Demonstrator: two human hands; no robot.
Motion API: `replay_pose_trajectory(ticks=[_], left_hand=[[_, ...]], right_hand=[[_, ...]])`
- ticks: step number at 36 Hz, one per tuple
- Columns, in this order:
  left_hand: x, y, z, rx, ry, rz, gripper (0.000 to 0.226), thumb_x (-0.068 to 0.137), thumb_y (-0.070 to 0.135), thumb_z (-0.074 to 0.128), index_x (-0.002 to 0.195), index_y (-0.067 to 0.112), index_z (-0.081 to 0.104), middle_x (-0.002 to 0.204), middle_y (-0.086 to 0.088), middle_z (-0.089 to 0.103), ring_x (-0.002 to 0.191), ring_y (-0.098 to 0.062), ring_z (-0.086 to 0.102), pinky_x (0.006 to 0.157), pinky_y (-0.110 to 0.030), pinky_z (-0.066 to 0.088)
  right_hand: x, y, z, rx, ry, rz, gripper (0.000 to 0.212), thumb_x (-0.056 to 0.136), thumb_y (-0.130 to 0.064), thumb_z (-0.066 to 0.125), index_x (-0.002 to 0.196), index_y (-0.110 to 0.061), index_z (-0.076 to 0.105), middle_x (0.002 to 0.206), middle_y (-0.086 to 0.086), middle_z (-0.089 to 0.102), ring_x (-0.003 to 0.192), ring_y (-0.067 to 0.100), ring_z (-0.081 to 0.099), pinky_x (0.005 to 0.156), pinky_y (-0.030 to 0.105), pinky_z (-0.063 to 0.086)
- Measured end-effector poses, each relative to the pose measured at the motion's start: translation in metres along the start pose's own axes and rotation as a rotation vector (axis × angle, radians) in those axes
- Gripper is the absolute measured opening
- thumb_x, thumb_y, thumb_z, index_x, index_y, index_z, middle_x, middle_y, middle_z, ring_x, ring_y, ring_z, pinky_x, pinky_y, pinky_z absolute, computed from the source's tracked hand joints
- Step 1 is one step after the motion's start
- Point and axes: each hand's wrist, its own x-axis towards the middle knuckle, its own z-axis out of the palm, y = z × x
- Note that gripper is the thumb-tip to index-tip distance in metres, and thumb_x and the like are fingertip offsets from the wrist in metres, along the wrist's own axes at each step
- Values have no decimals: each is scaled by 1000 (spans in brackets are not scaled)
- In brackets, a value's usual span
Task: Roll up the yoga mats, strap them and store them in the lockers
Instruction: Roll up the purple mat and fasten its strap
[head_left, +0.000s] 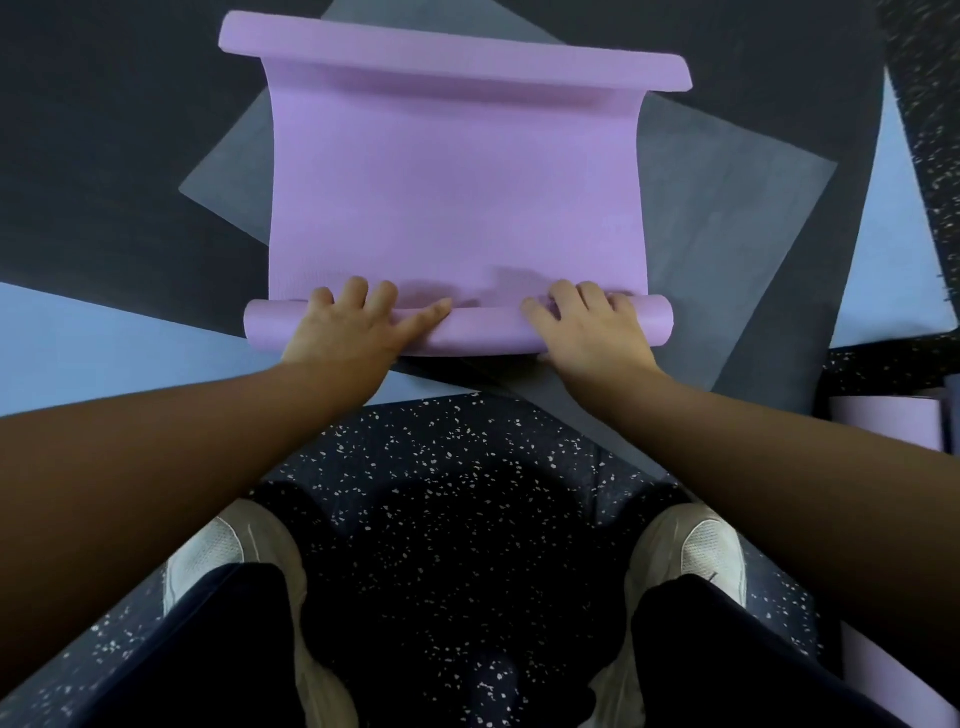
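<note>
Crouching over a lilac foam yoga mat (457, 197), the person is working at its near end, where a tight roll (467, 330) is forming just ahead of two white trainers (691, 561). On that roll, the left hand (353, 325) is lying with its fingers spread and bent over the top, thumb stretched along the crease, gripping the rolled part; the right hand (587, 325) is sitting toward the roll's other end, its fingers hooked over the top and clasping it too. Beyond the roll, the lilac mat is stretching flat, its far edge curling up. Under the lilac mat, a grey textured mat (727, 197) is lying askew, with a dark charcoal mat (104, 156) and a pale blue mat (104, 353) showing beneath. Right of the roll, another rolled lilac mat (888, 421) is resting on the speckled black rubber floor (457, 493).
</note>
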Motion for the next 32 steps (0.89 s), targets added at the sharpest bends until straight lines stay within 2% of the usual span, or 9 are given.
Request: replay_pose_trajectory(ticks=[3,7,10,11,13,17,22,25,32], left_hand=[[0,-3,1,15,23,30,96,88,15,50,147,32,-25,124,-6,37,107,-27,42,80,-35,40],[-5,-5,-2,-24,70,49,90,90,12,46,150,33,-18,124,-6,41,106,-27,45,78,-35,37],[-11,-10,0,-85,114,61,93,78,7,62,154,32,12,111,-11,52,93,-32,51,68,-37,39],[-13,-12,2,-109,141,79,98,67,3,70,149,29,25,101,-14,56,82,-34,53,62,-38,41],[-16,-13,10,-132,230,108,100,50,-3,75,137,24,35,84,-17,58,69,-35,53,54,-38,42],[-27,-6,14,-201,271,138,99,44,-5,76,131,23,38,81,-17,59,66,-36,54,53,-41,45],[-44,7,20,-221,266,139,107,38,-2,79,133,25,37,82,-13,60,66,-35,55,53,-39,46],[-52,12,24,-223,262,161,109,37,1,82,134,26,37,82,-13,60,65,-34,55,52,-39,46],[-68,22,34,-244,219,235,115,33,10,88,135,26,38,81,-9,59,63,-29,53,48,-35,43]], right_hand=[[0,5,0,135,41,-50,61,71,-18,82,126,-7,59,105,17,59,89,37,57,75,44,47],[-1,8,2,139,126,-90,58,69,-19,83,118,3,61,95,19,63,77,37,61,67,42,51],[-6,8,5,122,156,-111,51,71,-20,80,111,5,61,92,19,64,75,37,60,65,42,50],[-9,8,6,126,167,-119,46,73,-20,78,107,4,61,91,19,64,75,37,60,64,42,50],[-15,7,7,134,195,-137,37,76,-21,73,101,3,60,88,17,62,73,35,59,63,40,48],[-28,5,10,164,222,-170,31,79,-24,65,98,1,60,84,15,61,71,33,58,63,38,46],[-44,3,14,196,206,-192,40,66,-18,81,96,-2,60,85,13,62,70,31,58,63,38,47],[-55,-1,15,220,204,-201,43,57,-12,82,94,-3,62,84,12,63,70,29,58,63,35,46],[-80,-8,16,270,122,-236,44,57,-15,85,91,-9,59,85,9,66,71,29,62,65,35,50]])
